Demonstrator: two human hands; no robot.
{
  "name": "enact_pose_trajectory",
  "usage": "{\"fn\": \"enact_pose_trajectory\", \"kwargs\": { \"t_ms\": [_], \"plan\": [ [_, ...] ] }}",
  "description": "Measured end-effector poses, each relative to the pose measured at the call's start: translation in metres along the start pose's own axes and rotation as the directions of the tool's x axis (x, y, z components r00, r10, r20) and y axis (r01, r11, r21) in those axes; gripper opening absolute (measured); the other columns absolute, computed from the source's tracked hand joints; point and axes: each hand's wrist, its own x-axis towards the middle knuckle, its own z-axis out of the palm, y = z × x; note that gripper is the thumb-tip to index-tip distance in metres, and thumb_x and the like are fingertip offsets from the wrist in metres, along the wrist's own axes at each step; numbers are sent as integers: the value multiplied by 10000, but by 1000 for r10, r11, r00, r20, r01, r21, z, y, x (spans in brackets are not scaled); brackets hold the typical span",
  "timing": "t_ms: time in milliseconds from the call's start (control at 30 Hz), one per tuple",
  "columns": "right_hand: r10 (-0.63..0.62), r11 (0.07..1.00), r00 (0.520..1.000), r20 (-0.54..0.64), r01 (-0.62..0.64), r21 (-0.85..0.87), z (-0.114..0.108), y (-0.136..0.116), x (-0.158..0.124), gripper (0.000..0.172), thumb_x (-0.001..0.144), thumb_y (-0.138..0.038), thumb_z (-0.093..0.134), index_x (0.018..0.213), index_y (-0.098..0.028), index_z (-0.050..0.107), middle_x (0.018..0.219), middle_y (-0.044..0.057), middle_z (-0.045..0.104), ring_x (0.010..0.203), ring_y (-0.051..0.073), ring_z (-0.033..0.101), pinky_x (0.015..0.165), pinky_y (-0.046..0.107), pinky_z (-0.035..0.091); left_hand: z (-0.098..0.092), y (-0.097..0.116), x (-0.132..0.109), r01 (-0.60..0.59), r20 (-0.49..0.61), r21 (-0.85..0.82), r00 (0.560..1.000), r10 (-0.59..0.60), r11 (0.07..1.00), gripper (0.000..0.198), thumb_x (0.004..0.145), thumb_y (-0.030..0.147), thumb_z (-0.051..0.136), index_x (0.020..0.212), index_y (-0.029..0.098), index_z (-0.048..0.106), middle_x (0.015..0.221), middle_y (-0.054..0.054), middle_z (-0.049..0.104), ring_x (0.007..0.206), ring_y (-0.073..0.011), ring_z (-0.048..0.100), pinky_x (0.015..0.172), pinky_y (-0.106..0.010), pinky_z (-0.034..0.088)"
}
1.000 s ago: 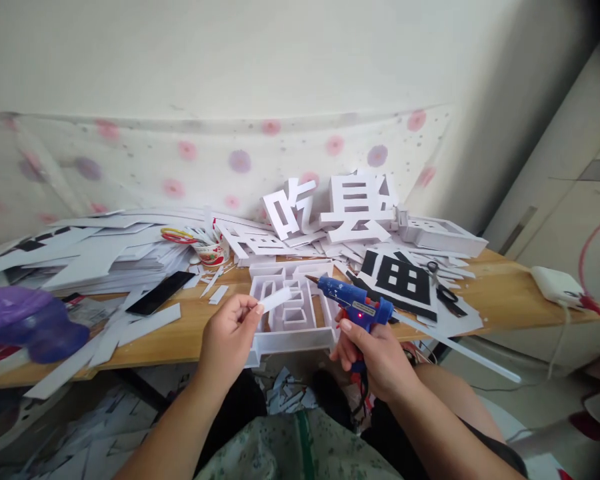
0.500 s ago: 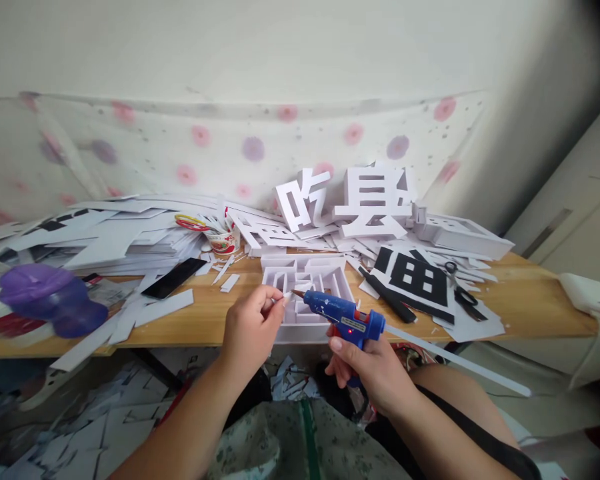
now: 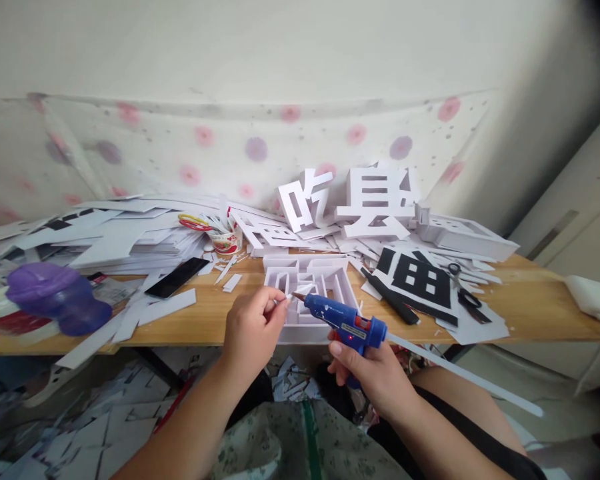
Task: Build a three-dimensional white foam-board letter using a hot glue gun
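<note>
My right hand (image 3: 370, 367) is wrapped round the handle of a blue glue gun (image 3: 337, 315), a red light showing on its side. A long pale glue stick (image 3: 465, 373) juts out of its back end. The dark nozzle points left and meets a small white strip (image 3: 291, 297), or comes very close to it. Between thumb and fingers, my left hand (image 3: 255, 320) pinches that strip. Under both hands a white foam-board letter frame (image 3: 307, 335) with upright inner walls lies near the table's front edge.
White cut-out characters (image 3: 375, 203) stand at the back. Sheets are stacked left, near a cup of tools (image 3: 226, 240), a black phone (image 3: 176, 277) and a purple bottle (image 3: 55, 297). Scissors (image 3: 465, 290) and a black-printed template (image 3: 423, 280) lie right. Scraps (image 3: 70, 427) litter the floor.
The glue gun's rear has dipped slightly, and its glue stick hangs a little lower. My left hand keeps its pinch. The whole view has shifted slightly.
</note>
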Motion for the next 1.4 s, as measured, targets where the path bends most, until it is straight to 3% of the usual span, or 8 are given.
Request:
{"fn": "enact_pose_trajectory", "kwargs": {
  "t_ms": [267, 533, 733, 1233, 1400],
  "plan": [
    [-120, 991, 993, 2, 120, -67, -3, 9, -1, 372, 773, -533, 698, 870, -184, 616, 804, 40, 646, 753, 176, 596, 720, 317, 487, -4, -1, -2, -77, -37, 68, 996, 79, 995, 104, 820, 202, 592, 727, 182, 635, 515, 44, 507, 543, -132, 489, 572, -250, 359],
    [-124, 982, 992, -23, 119, -149, 0, 7, -1, 399, 754, -562, 676, 791, -168, 625, 731, 34, 601, 710, 189, 556, 698, 347, 469, -2, -5, -4, -50, -44, 56, 998, 52, 997, 143, 828, 232, 575, 705, 192, 636, 514, 39, 512, 549, -135, 501, 579, -255, 378],
    [-154, 975, 987, -38, 146, -165, -1, 10, 2, 369, 783, -553, 660, 843, -190, 651, 738, 33, 608, 715, 196, 556, 700, 347, 474, -7, -6, -3, 25, -10, 50, 1000, -25, 998, 143, 828, 266, 571, 722, 204, 642, 516, 32, 538, 577, -147, 537, 597, -263, 396],
    [-150, 980, 981, -122, 131, -151, -3, 10, 5, 397, 742, -568, 698, 850, -187, 718, 763, 58, 676, 732, 226, 605, 749, 393, 509, -11, -8, -4, 29, -11, 15, 1000, -29, 999, 154, 838, 270, 575, 717, 196, 634, 513, 35, 551, 541, -135, 525, 559, -251, 387],
    [-149, 978, 983, -108, 130, -160, -8, 10, 8, 378, 759, -545, 695, 914, -201, 724, 748, 56, 680, 740, 242, 627, 727, 392, 518, -14, -9, -4, 82, 8, -25, 997, -82, 996, 149, 828, 280, 578, 710, 204, 627, 523, 33, 562, 561, -136, 537, 554, -242, 394]
  ]
}}
